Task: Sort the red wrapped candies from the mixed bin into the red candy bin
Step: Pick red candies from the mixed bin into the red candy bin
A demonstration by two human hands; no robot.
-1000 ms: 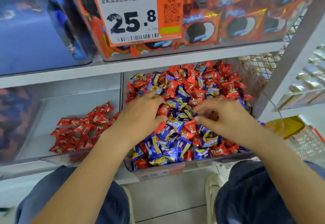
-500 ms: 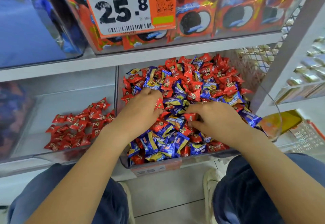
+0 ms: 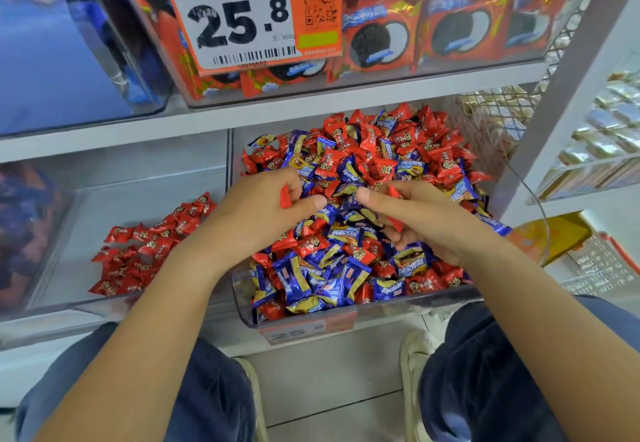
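A: Since a second ago our hands rose off the pile.
B: Left hand and right hand each pinch red candies above the mixed bin; red candy bin sits left.

Your left hand hovered over the mixed bin, fingers curled round a red candy. Your right hand sat beside it over the same bin, pinching red candies, forearms angled inward.
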